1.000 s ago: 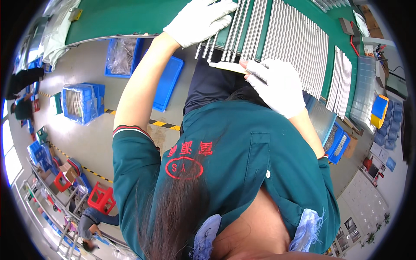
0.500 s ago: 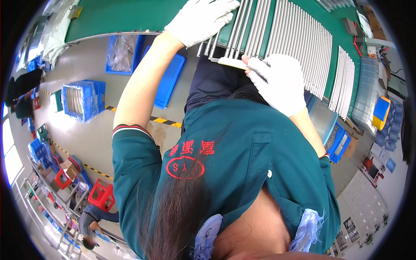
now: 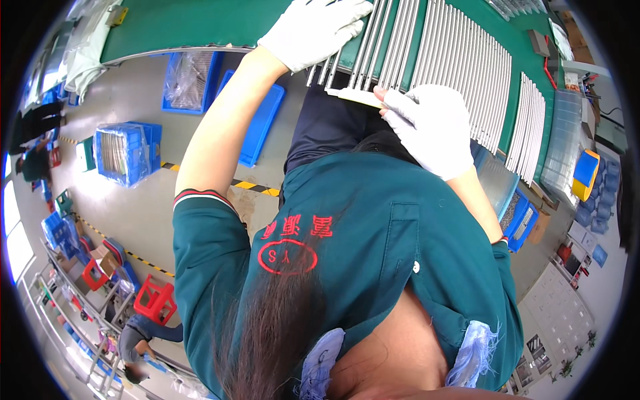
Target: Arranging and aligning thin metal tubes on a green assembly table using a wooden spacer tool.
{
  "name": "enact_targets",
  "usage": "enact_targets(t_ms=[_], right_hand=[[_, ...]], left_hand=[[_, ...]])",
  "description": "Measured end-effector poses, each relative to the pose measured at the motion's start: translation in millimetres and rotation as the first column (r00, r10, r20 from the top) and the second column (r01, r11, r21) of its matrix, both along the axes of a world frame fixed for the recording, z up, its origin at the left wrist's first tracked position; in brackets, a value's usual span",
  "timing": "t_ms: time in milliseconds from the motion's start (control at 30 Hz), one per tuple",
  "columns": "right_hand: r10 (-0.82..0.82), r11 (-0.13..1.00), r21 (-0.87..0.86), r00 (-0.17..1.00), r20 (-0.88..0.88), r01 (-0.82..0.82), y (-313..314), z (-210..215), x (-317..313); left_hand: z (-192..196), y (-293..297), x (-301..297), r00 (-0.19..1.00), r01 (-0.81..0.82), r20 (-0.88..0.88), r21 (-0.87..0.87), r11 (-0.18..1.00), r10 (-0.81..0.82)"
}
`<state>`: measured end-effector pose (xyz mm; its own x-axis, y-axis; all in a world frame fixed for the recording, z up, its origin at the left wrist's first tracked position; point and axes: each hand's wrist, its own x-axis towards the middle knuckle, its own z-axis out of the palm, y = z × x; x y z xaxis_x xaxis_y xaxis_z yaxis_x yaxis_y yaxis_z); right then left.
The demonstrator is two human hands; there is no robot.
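Note:
My left hand [image 3: 313, 32], in a white glove, lies over several metal rods at the front edge of the green table [image 3: 173, 27]. Its fingers stretch to the right across the rods, with rod ends [image 3: 327, 72] poking out below the palm. My right hand [image 3: 437, 127], also gloved, is closed in a pinch on a slim cream-coloured tool [image 3: 360, 97] with a narrow tip. The tool points left, just below the lower ends of the silver rods [image 3: 373, 50]. Bare fingertips show at the pinch. I cannot make out the tool's exact kind.
A wide row of rods [image 3: 460, 73] and a smaller group [image 3: 527, 127] lie to the right. Blue bins [image 3: 212, 83] and a blue lid [image 3: 261, 127] are below the table's left side. A wrapped blue crate [image 3: 127, 153] stands on the floor; people are farther left.
Both hands have shifted slightly to the right. The tool is still in my right hand, and its tip has moved a little along the rod ends.

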<state>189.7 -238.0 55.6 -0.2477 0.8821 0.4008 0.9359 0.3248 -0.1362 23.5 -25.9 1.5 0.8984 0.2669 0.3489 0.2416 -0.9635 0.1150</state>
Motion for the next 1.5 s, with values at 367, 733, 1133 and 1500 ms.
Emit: enact_targets(t_ms=[367,733,1133,1500], right_hand=[[-0.046,0.999,-0.005,0.999,0.004,0.046,2.6,1.2,-0.2],[0.038,0.999,-0.011,0.999,0.006,-0.038,-5.5,-4.2,4.2],[-0.001,0.998,-0.068,0.999,0.035,0.004,-9.0,8.2,6.0],[-0.114,0.993,-0.020,0.993,0.029,0.115,-1.0,9.5,3.4]], left_hand=[[21.0,-6.3,2.4,0.975,0.031,-0.221,0.098,0.995,-0.009],[54.6,-18.4,9.9,0.977,-0.165,-0.187,-0.333,0.928,0.106],[19.4,-8.5,5.8,0.989,-0.075,-0.135,-0.173,0.982,0.052],[21.5,-8.2,5.7,0.983,-0.008,-0.186,-0.021,1.000,0.004]])
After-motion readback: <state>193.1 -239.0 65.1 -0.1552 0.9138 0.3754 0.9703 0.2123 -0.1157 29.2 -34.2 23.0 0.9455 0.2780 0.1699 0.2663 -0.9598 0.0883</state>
